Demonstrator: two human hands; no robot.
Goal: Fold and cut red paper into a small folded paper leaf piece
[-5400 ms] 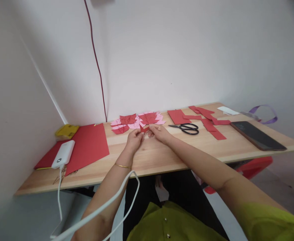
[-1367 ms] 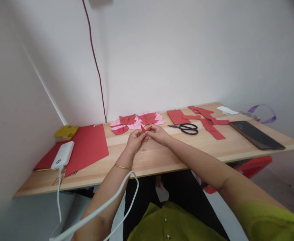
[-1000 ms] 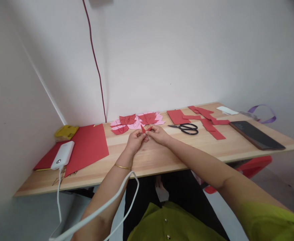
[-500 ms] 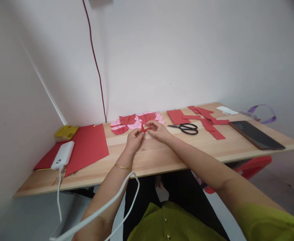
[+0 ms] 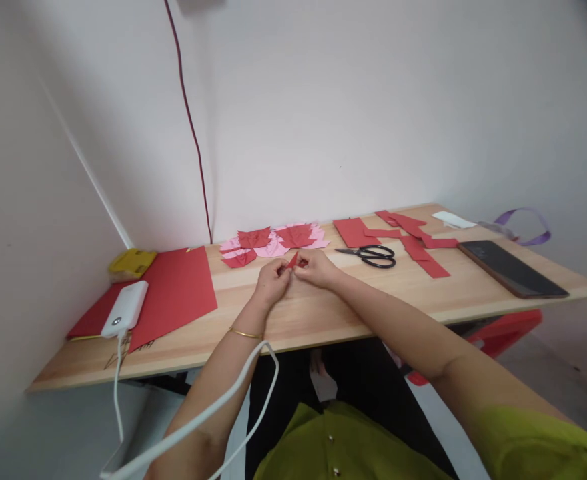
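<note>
Both hands meet over the middle of the wooden table [image 5: 353, 307]. My left hand [image 5: 272, 281] and my right hand [image 5: 315, 268] pinch a small folded piece of red paper [image 5: 293, 260] between their fingertips, just above the tabletop. Only a small corner of the paper shows between the fingers. Right behind the hands lies a cluster of folded red and pink paper shapes [image 5: 273, 241].
Black scissors [image 5: 371, 255] lie right of the hands, with red paper strips and squares [image 5: 413, 240] beyond. A dark tablet [image 5: 512, 268] sits far right. A large red sheet [image 5: 173, 290], a white power bank [image 5: 126, 308] with cable and a yellow object [image 5: 132, 261] are at left.
The hands have closed further around the small red paper, so less of it sticks out than before. They stay in the same place on the table.
</note>
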